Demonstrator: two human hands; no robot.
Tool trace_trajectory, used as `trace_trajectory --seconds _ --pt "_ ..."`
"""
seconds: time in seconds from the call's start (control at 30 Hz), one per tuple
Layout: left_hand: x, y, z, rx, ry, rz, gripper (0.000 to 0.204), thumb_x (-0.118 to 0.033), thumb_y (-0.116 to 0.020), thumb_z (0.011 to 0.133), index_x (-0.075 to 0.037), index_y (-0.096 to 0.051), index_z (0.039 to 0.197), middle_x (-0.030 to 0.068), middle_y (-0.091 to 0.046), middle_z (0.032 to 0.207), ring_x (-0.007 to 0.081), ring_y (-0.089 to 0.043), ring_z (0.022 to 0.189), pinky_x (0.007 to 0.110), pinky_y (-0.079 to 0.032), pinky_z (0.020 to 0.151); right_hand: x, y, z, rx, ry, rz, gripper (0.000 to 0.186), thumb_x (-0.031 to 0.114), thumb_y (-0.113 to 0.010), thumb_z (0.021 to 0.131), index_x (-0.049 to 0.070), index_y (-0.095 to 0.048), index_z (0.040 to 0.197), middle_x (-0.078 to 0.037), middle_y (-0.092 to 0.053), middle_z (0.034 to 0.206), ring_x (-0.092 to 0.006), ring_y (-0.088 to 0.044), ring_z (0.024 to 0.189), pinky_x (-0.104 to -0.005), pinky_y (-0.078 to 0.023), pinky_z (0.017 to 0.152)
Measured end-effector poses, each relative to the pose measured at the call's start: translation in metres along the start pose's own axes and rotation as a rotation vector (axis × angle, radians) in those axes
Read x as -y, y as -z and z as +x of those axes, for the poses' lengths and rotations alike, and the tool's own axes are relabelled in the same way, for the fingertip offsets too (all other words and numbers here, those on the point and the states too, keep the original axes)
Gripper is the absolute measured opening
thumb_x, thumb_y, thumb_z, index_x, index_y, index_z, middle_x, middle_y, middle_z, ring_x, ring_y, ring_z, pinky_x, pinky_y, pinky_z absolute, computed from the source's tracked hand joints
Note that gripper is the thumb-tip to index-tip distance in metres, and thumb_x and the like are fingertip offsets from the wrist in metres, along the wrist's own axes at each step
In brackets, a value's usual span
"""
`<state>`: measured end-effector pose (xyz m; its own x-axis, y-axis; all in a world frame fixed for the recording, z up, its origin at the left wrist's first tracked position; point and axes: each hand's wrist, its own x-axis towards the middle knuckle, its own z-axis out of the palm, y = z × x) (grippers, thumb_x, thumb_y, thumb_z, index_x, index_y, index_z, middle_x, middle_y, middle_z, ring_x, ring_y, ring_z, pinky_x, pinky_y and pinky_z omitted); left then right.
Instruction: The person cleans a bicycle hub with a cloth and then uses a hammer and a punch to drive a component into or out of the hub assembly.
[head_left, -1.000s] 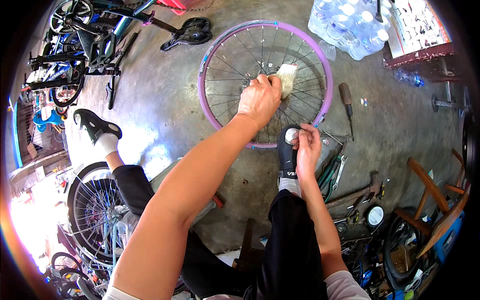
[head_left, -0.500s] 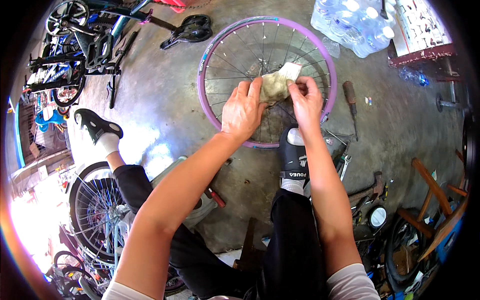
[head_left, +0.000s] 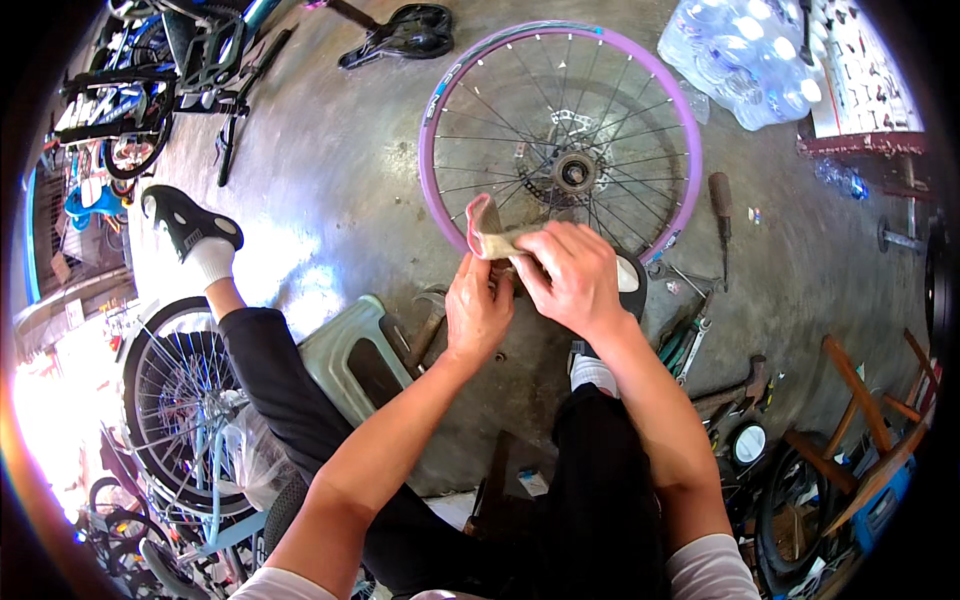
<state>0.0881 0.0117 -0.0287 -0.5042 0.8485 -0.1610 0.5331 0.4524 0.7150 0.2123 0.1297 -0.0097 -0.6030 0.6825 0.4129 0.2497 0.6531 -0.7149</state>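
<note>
My right hand (head_left: pixel 575 275) pinches a dirty cream knitted glove (head_left: pixel 495 232) by its pink-edged cuff end. My left hand (head_left: pixel 478 310) is just below it, its fingers closed on the glove's lower part, which is mostly hidden. Beyond my hands a purple bicycle wheel (head_left: pixel 680 150) lies on the concrete floor, with its hub and disc rotor (head_left: pixel 573 172) uncovered. My right shoe (head_left: pixel 630 275) is near the wheel's lower edge, partly behind my right hand.
Bicycle parts (head_left: pixel 200 95), a saddle (head_left: pixel 400 35), bottled water (head_left: pixel 735 65) and a screwdriver (head_left: pixel 720 205) surround the wheel. A plastic stool (head_left: pixel 330 355), hammer (head_left: pixel 425 330), wrench (head_left: pixel 697 340) and wooden chair (head_left: pixel 855 370) are nearer. Another bicycle wheel (head_left: pixel 165 400) stands at lower left.
Both hands have drawn the glove off the wheel, down and toward me, uncovering the hub. My right hand came up from my shoe to grip the glove.
</note>
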Motion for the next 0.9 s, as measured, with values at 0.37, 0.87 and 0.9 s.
trace_trajectory --seconds 0.37,0.87,0.9 --pt "-0.023 -0.032 0.067 -0.054 0.202 -0.577 0.029 -0.022 -0.066 0.103 0.002 -0.064 0.118 0.0172 -0.074 0.097 0.0231 -0.072 0.082 0.037 -0.057 0.074 0.002 -0.011 -0.005 -0.105 -0.233 0.050 0.032 0.010 -0.077 0.087 0.009 -0.069 0.118 -0.006 -0.064 0.083 -0.0256 -0.062 0.066 -0.0380 -0.050 0.063" --pt "-0.039 -0.032 0.139 0.221 0.303 -0.147 0.038 -0.027 -0.084 0.083 0.006 -0.077 0.099 0.0154 -0.077 0.088 0.0226 -0.072 0.080 0.037 -0.055 0.074 -0.071 -0.001 -0.064 -0.396 -0.883 0.442 0.019 0.010 -0.066 0.101 -0.001 -0.069 0.117 -0.002 -0.069 0.090 -0.0073 -0.061 0.074 -0.0244 -0.051 0.066" --pt "-0.043 -0.032 0.140 0.226 0.290 -0.081 0.040 -0.028 -0.084 0.082 0.007 -0.077 0.099 0.0178 -0.077 0.089 0.0257 -0.074 0.082 0.038 -0.055 0.076 -0.080 0.002 -0.062 -0.448 -0.860 0.422 0.019 0.011 -0.065 0.102 -0.001 -0.069 0.117 -0.003 -0.068 0.093 -0.0079 -0.061 0.076 -0.0247 -0.051 0.066"
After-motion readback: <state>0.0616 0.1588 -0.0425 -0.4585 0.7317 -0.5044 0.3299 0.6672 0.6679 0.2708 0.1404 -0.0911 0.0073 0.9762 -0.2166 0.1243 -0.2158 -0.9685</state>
